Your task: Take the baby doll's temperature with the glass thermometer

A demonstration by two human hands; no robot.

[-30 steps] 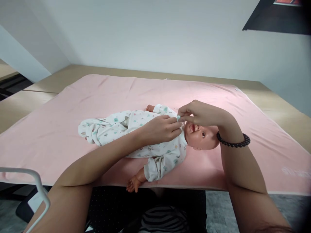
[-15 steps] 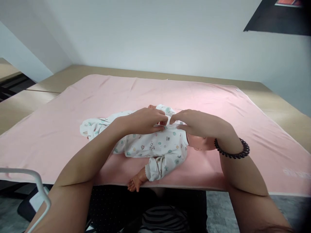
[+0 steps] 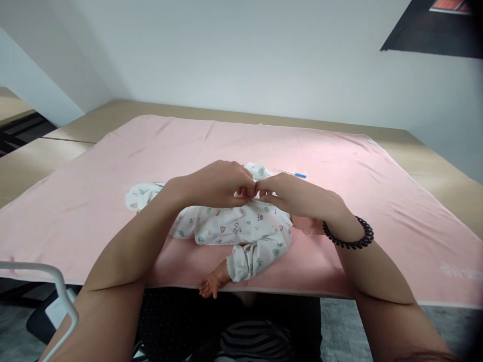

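A doll lies on its back on a pink cloth, its head (image 3: 304, 224) to the right, partly hidden by my right wrist. It wears a white printed outfit (image 3: 234, 226). Over its chest, my left hand (image 3: 222, 183) is closed, fingertips pinching the front of the outfit. My right hand (image 3: 296, 193) meets it there, its fingers also pinched at the fabric. The two hands touch at the fingertips. What exactly lies between them is hidden. One doll hand (image 3: 212, 285) reaches the cloth's near edge.
The pink cloth (image 3: 181, 146) covers most of a wooden table (image 3: 426, 156). Behind the doll lies a blue-and-white pen-like item (image 3: 300, 175). A white curved rail (image 3: 60, 281) stands at the lower left. A pale wall rises behind the table.
My right hand has moved left until its fingertips meet my left hand. The blue-ended item behind it has come into view.
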